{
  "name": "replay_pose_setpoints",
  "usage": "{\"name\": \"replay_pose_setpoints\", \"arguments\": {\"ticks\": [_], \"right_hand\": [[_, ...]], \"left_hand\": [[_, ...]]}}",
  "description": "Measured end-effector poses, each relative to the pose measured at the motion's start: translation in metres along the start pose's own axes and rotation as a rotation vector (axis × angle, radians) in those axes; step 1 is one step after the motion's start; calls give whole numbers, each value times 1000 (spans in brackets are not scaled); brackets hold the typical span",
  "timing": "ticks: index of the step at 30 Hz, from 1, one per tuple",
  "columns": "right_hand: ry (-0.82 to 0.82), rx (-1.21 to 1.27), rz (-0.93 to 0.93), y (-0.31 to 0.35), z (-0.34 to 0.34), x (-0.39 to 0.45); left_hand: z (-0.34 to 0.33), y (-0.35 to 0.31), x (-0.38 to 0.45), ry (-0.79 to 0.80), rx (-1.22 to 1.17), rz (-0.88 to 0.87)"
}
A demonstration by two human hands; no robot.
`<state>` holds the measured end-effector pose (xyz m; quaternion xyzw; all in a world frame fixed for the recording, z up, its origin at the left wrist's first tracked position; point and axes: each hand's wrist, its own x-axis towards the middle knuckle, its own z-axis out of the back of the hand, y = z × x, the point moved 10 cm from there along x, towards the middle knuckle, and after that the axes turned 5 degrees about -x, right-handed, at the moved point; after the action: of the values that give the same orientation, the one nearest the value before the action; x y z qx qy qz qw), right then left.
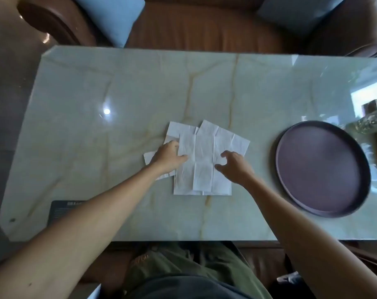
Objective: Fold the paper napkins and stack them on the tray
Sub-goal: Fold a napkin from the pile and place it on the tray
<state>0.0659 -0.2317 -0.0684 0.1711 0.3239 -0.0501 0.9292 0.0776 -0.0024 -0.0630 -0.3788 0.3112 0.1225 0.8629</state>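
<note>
Both hands, left [169,157] and right [233,167], press loosely spread on overlapping paper napkins [202,156] left of the empty tray [365,169], so sheets could easily slide together.

Left hand [169,157] and right hand [234,167] pressing overlapped white napkins [201,160] mid-table [118,87]; bare round tray [319,169] at three o'clock.

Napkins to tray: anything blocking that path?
Nothing visible. The napkins lie mid-table under both hands; bare table runs between them and the tray to the right, which holds nothing yet.
</note>
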Motion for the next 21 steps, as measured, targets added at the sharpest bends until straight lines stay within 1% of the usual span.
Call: {"name": "replay_pose_setpoints", "arguments": {"ticks": [2,4,6,8,11,15,17,21], "right_hand": [[-39,157,-147,-24,-7,3],[-56,321,-254,-45,-20,3],[-53,470,-323,-58,-34,5],[-75,600,-357,-62,-39,9],[-93,762,-415,-69,-46,15],[-93,781,-417,-72,-47,20],[-104,771,-420,-74,-44,20],[-141,581,-371,-75,-24,15]], "left_hand": [[-7,10,3,-23,-92,65],[-21,27,7,-13,-158,143],[-33,40,11,-18,-188,210],[-37,51,20,-59,-211,237],[-42,60,29,-73,-304,258],[-45,64,36,-80,-377,273],[-47,60,36,-59,-407,248],[-41,45,32,-34,-449,200]]}}
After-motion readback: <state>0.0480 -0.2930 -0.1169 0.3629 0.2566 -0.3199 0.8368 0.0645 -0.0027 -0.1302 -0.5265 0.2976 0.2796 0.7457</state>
